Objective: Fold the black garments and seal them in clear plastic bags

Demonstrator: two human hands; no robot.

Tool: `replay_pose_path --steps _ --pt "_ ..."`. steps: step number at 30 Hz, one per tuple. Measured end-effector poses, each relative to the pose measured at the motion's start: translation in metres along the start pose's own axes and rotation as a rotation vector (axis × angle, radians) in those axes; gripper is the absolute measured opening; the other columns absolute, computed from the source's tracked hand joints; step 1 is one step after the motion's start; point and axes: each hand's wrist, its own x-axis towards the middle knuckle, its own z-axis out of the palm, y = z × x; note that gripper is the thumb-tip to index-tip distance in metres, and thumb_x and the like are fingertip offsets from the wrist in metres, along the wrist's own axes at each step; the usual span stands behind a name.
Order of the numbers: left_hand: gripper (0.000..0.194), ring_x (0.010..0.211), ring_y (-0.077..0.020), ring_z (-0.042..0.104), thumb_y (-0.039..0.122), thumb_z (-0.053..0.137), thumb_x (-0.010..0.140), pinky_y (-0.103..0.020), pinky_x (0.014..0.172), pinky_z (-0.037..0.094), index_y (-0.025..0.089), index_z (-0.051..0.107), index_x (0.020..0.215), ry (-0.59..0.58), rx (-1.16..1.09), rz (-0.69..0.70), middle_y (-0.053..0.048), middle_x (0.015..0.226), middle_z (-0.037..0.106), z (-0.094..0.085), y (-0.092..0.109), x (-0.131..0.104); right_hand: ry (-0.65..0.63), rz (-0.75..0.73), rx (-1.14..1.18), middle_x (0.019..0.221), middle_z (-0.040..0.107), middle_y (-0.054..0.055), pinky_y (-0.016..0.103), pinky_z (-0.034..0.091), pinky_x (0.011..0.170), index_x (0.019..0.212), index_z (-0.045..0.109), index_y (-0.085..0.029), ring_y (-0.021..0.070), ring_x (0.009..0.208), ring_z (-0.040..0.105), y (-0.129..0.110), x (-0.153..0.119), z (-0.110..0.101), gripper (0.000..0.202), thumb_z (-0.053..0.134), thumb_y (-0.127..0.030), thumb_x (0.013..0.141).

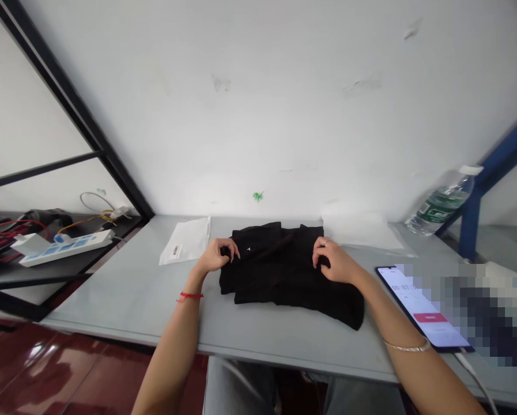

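A black garment (275, 276) lies on the grey table (124, 288) in front of me, partly folded in layers. A small white mark shows near its upper left, and one end sticks out toward the lower right. My left hand (215, 256) is closed, its fingers pinching the left edge of the cloth. On the other side, my right hand (336, 262) has its fingers curled into the cloth near the upper right edge. Exactly which garment this is, I cannot tell.
A white plastic bag (187, 241) with a barcode label lies left; another clear bag (366, 235) lies back right. A bottle (442, 202) leans by a blue post (470, 222). A plugged-in phone (429, 314) sits right. Left, a power strip (68, 249) rests on a black shelf.
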Motion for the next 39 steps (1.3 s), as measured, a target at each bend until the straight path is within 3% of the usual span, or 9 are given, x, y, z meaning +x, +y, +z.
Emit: replay_pose_path --steps 4,8,11,14,19,23,27,32,39 --pt "0.016 0.073 -0.0202 0.064 0.019 0.044 0.063 -0.032 0.071 0.049 0.018 0.059 0.059 -0.03 -0.064 -0.008 -0.007 0.074 0.069 -0.005 -0.001 -0.002 0.006 0.027 0.034 0.074 0.054 0.002 0.034 0.048 0.068 0.067 0.055 -0.023 0.019 0.073 0.054 -0.003 0.003 0.002 0.011 0.054 -0.016 0.076" --pt "0.044 0.071 -0.0182 0.063 0.038 0.044 0.087 -0.03 0.074 0.049 0.018 0.055 0.05 0.038 -0.024 -0.119 -0.006 0.063 0.065 0.0 -0.001 0.0 0.123 0.133 -0.022 0.07 0.052 0.0 0.036 0.05 0.068 0.095 0.058 -0.021 0.0196 0.07 0.054 -0.009 0.006 0.018 0.012 0.052 -0.027 0.085" --pt "0.047 0.063 -0.0154 0.06 0.046 0.056 0.084 -0.028 0.07 0.048 0.019 0.048 0.047 0.151 0.112 -0.186 -0.002 0.057 0.06 0.007 -0.004 0.002 0.143 0.086 -0.083 0.088 0.055 0.005 0.043 0.052 0.081 0.13 0.047 -0.021 0.0233 0.083 0.057 -0.014 0.008 0.031 0.046 0.053 -0.024 0.084" --pt "0.044 0.065 -0.0146 0.06 0.041 0.07 0.073 -0.027 0.067 0.047 0.019 0.041 0.048 0.2 0.22 -0.141 -0.002 0.066 0.063 0.012 -0.009 0.003 0.193 0.023 -0.132 0.123 0.049 0.014 0.05 0.047 0.098 0.143 0.035 -0.022 0.0305 0.116 0.05 -0.018 0.012 0.039 0.068 0.054 -0.015 0.079" --pt "0.029 0.087 -0.0184 0.063 0.033 0.073 0.071 -0.032 0.081 0.05 0.02 0.05 0.062 0.227 0.286 -0.054 -0.004 0.089 0.066 0.009 -0.016 0.003 0.198 -0.101 -0.078 0.146 0.038 0.011 0.053 0.038 0.109 0.11 0.059 -0.022 0.0322 0.139 0.03 -0.02 0.018 0.039 0.042 0.052 -0.006 0.072" --pt "0.02 0.094 -0.0209 0.063 0.036 0.072 0.074 -0.038 0.092 0.049 0.021 0.059 0.078 0.303 0.35 -0.042 -0.004 0.096 0.064 0.007 -0.02 0.002 0.152 -0.202 -0.006 0.113 0.067 0.006 0.052 0.037 0.11 0.077 0.056 -0.023 0.0264 0.119 0.055 -0.025 0.013 0.032 0.02 0.051 -0.005 0.071" --pt "0.018 0.096 -0.0218 0.062 0.035 0.065 0.079 -0.038 0.093 0.048 0.021 0.062 0.089 0.356 0.43 -0.047 -0.005 0.097 0.062 0.009 -0.022 0.003 0.081 -0.168 0.043 0.092 0.07 0.005 0.045 0.05 0.094 0.077 0.056 -0.024 0.0241 0.098 0.064 -0.032 0.008 0.027 0.016 0.052 -0.008 0.074" --pt "0.027 0.077 -0.0197 0.062 0.045 0.06 0.079 -0.033 0.076 0.049 0.019 0.058 0.082 0.44 0.507 -0.325 -0.005 0.085 0.062 0.009 -0.019 0.002 0.135 -0.054 0.086 0.088 0.067 0.005 0.039 0.054 0.081 0.101 0.058 -0.022 0.0211 0.086 0.065 -0.039 0.01 0.033 0.014 0.052 -0.023 0.088" --pt "0.047 0.084 -0.0261 0.063 0.067 0.052 0.077 -0.032 0.072 0.044 0.02 0.05 0.075 0.358 0.537 -0.761 -0.008 0.082 0.065 0.021 0.006 -0.024 0.127 -0.138 -0.261 0.094 0.059 0.009 0.051 0.051 0.095 0.125 0.061 -0.019 0.0251 0.092 0.06 -0.049 0.013 0.047 0.036 0.052 -0.024 0.091"
